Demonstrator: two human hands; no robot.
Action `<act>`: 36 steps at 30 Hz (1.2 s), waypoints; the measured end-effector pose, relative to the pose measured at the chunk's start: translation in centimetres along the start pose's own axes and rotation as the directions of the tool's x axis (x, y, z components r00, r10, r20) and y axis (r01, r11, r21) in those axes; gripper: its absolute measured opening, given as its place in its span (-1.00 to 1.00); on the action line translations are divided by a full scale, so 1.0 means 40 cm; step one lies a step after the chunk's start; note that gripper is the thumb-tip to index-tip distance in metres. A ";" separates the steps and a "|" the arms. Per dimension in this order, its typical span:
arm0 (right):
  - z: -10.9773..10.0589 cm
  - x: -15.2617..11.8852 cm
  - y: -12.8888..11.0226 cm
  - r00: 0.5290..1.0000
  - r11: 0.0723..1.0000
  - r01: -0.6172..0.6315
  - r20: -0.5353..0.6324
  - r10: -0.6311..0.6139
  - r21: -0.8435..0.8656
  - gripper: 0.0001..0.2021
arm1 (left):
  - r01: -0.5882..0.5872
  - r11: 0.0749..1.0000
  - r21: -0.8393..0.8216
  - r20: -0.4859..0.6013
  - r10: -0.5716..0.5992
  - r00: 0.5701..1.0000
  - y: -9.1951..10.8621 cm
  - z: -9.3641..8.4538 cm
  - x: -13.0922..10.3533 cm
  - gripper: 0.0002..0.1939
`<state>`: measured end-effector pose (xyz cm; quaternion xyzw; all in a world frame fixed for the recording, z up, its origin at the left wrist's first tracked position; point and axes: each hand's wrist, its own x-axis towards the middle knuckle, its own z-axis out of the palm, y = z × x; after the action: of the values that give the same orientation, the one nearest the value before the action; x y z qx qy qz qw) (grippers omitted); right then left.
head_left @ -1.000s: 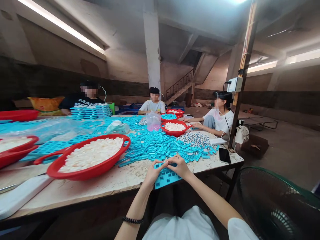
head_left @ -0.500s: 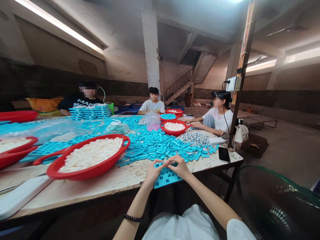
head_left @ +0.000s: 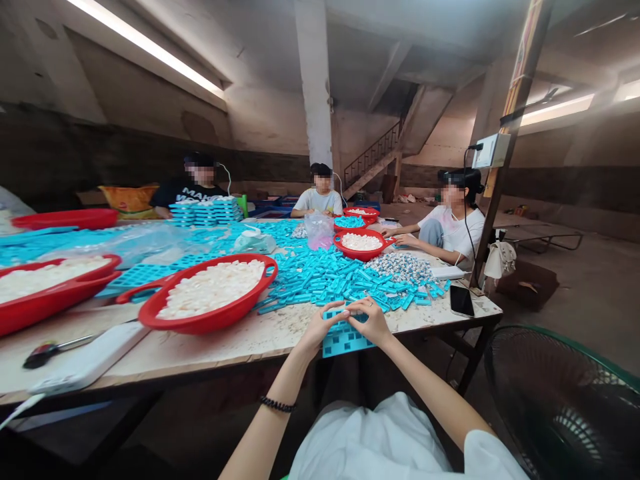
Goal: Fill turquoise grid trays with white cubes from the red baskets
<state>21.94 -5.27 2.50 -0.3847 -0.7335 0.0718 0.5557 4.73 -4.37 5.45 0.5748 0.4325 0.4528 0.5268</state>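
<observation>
My left hand (head_left: 323, 328) and my right hand (head_left: 374, 323) meet at the fingertips above a blue tray with square holes (head_left: 346, 343), which sits at the table's near edge. Both hands are closed in a pinch, thumbs and forefingers pressed together. Whatever is between the fingers is too small to make out. Just beyond them spreads a heap of blue plastic strips (head_left: 320, 277). To the left stands a red basin (head_left: 200, 325) full of small white pieces (head_left: 213, 290).
A phone (head_left: 461, 301) lies by the right corner, near a pile of small grey-white pieces (head_left: 400, 265). At left are a white power strip (head_left: 95, 357) and a dark-headed tool (head_left: 43, 355). A green fan (head_left: 560, 393) stands at right. Three people sit around the table.
The view has turned left and slightly down, so the table's things appear farther right. My hands are still pinched together over the blue tray.
</observation>
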 end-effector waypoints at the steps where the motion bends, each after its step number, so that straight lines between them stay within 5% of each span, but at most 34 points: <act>1: 0.000 0.000 -0.001 1.000 1.000 0.000 0.005 0.000 -0.006 -0.90 | -0.008 1.000 0.006 -0.017 0.008 1.000 -0.001 0.002 -0.001 -0.40; 7: -0.002 -0.004 -0.006 0.999 0.999 0.023 0.037 -0.021 -0.039 -0.77 | -0.018 0.999 0.036 -0.148 0.023 0.989 -0.003 0.017 0.000 -0.61; 13: -0.001 -0.002 -0.005 0.995 0.997 0.062 0.079 -0.058 -0.052 -0.58 | -0.013 0.999 0.050 -0.196 0.023 0.980 0.004 0.024 -0.006 -0.61; 29: 0.007 0.009 0.004 0.995 0.996 -0.014 0.095 0.005 0.090 -0.73 | -0.011 0.999 -0.032 -0.201 0.005 0.980 -0.002 0.019 0.000 -0.59; 32: -0.007 0.026 0.059 0.983 0.970 -0.162 -0.054 0.174 0.179 -0.75 | -0.025 0.999 0.024 -0.213 0.030 0.977 -0.011 0.016 0.005 -0.57; 36: -0.115 0.079 0.201 0.831 0.909 -0.413 -0.382 0.404 0.064 -0.65 | -0.029 0.996 0.090 -0.204 0.047 0.978 -0.027 0.008 0.014 -0.55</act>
<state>29.56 0.88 2.33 -0.5447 -0.5109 0.1036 0.6570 5.14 -3.81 4.38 0.5552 0.4929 0.5006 0.4451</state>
